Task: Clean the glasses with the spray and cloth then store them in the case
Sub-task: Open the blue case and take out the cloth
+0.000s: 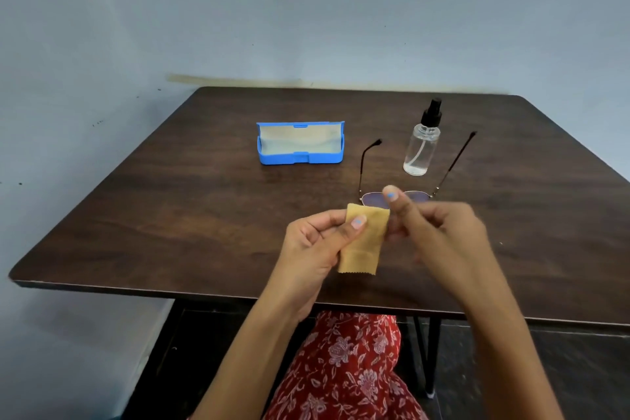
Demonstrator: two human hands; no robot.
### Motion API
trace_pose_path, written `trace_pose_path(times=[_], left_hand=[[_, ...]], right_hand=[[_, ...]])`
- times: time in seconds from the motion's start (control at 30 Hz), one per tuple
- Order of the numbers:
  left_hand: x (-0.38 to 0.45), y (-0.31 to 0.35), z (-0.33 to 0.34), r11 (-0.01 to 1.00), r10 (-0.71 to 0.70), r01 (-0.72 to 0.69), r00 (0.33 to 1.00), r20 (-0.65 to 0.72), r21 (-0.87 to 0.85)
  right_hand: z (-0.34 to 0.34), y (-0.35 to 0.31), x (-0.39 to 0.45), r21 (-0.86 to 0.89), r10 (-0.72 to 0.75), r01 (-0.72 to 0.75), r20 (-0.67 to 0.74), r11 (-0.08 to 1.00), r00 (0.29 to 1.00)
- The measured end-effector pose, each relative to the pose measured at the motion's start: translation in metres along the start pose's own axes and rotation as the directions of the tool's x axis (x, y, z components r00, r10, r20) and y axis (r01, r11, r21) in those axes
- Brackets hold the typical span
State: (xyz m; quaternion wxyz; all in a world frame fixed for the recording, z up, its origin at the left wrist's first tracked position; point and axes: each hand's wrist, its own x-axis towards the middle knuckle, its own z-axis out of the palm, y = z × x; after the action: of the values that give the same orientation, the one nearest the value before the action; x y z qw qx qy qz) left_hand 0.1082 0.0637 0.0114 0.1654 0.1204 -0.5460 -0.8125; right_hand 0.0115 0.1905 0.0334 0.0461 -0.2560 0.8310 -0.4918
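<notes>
A small tan cloth (pixel 362 242) hangs above the near part of the dark wooden table (pixel 170 208). My left hand (pixel 317 242) pinches its left edge with the thumb on top. My right hand (pixel 439 228) touches its right edge, thumb raised; whether it grips is unclear. Just behind my hands lie the thin-framed glasses (pixel 373 198), arms unfolded and pointing away, the lenses partly hidden by my right thumb. A clear spray bottle (pixel 420 150) with a black pump stands between the arms. The blue case (pixel 300 144) sits open further left.
The table's near edge runs just below my hands. A grey wall stands behind the table. My lap in red floral fabric (pixel 347 368) shows under the table beside a black table leg (pixel 432 355).
</notes>
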Motion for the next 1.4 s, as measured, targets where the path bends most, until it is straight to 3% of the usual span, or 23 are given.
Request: trace_pose_path(times=[0.07, 0.2, 0.37, 0.43, 0.53, 0.67, 0.83, 1.1, 1.4], left_hand=[[0.0, -0.001, -0.001, 1.0, 0.015, -0.015, 1.0, 0.004, -0.001], [0.002, -0.004, -0.008, 0.998, 0.025, -0.023, 0.999, -0.024, 0.056], [0.008, -0.01, -0.014, 0.959, 0.162, -0.116, 0.973, -0.164, 0.257], [0.01, -0.01, -0.017, 0.928, 0.226, -0.165, 0.962, -0.154, 0.335], [0.01, -0.009, -0.019, 0.953, 0.205, -0.184, 0.976, -0.069, 0.24], [0.011, -0.01, -0.017, 0.991, 0.095, -0.083, 0.989, -0.112, 0.108], [0.013, -0.012, -0.017, 1.0, 0.007, -0.008, 0.994, -0.108, -0.01], [0.016, -0.015, -0.015, 0.998, -0.029, 0.023, 0.995, -0.091, -0.063], [0.013, -0.016, -0.016, 1.0, 0.011, -0.013, 0.988, -0.153, -0.013]], right_hand=[[0.006, 0.003, -0.001, 0.15, -0.023, -0.002, 0.17, 0.989, 0.985], [0.009, 0.012, 0.002, 0.374, -0.118, -0.027, 0.361, 0.927, 0.925], [0.017, 0.02, 0.006, 0.433, -0.118, -0.011, 0.269, 0.902, 0.956], [0.018, 0.022, 0.008, 0.425, -0.114, -0.002, 0.248, 0.905, 0.962], [0.021, 0.025, 0.011, 0.44, -0.125, -0.002, 0.26, 0.898, 0.958], [0.028, 0.028, 0.013, 0.587, -0.075, -0.11, 0.282, 0.802, 0.956], [0.029, 0.025, 0.008, 0.612, -0.045, -0.132, 0.265, 0.78, 0.963], [0.034, 0.023, 0.008, 0.65, 0.016, -0.146, 0.202, 0.746, 0.979], [0.041, 0.022, 0.007, 0.571, -0.012, -0.052, 0.107, 0.819, 0.994]])
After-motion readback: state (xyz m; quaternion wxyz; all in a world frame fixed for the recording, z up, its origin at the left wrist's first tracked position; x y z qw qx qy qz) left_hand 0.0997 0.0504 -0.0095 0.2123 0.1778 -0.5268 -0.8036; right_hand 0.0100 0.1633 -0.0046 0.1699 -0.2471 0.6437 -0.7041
